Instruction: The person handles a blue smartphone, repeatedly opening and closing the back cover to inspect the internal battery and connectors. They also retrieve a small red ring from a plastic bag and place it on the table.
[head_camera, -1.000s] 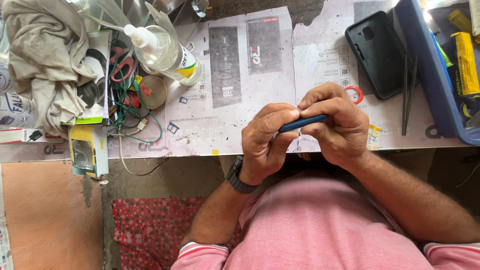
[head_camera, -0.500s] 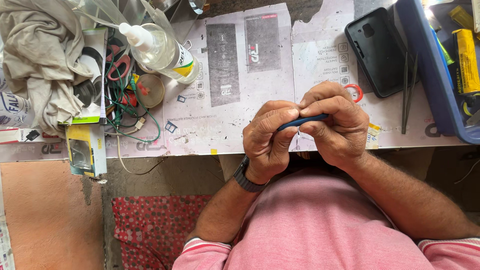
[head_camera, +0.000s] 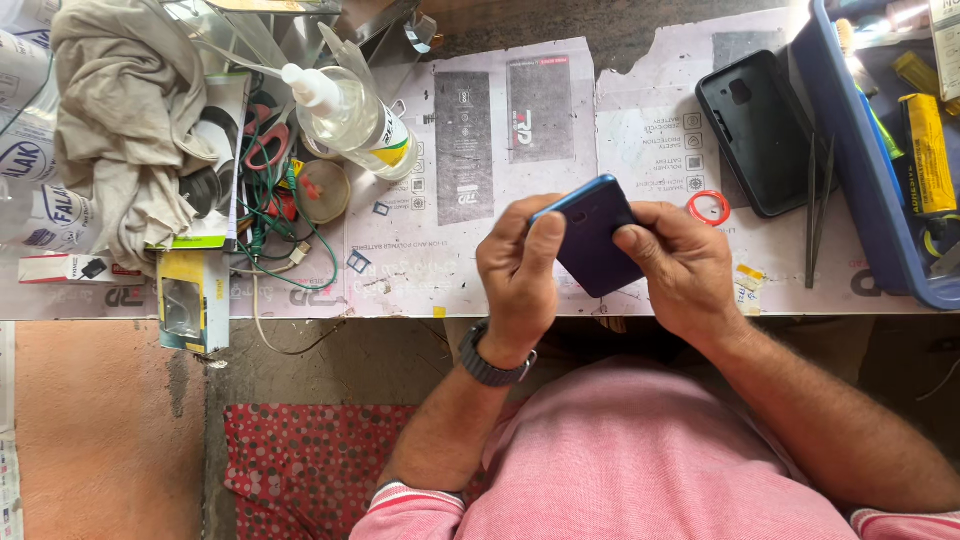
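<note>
Below me, the bench (head_camera: 640, 150) runs across the top of the view, papered with printed sheets. At its right edge I see a blue tray (head_camera: 860, 170) holding yellow tools, and at its left a crumpled beige cloth (head_camera: 125, 130) heaped over boxes. Beside the cloth lies a clear spray bottle (head_camera: 350, 115) on its side, next to a tangle of green wire (head_camera: 275, 230). A black phone case (head_camera: 760, 130) lies near the tray, with tweezers (head_camera: 818, 210) just beside it and a small red ring (head_camera: 708, 208) close to my right hand. Over the bench's near edge I hold a blue phone (head_camera: 592, 240), tilted, back side toward me. My left hand (head_camera: 520, 270) is curled around its left edge with the thumb pressed on its upper corner, and my right hand (head_camera: 680, 265) is closed on its right edge, fingers pinching it
</note>
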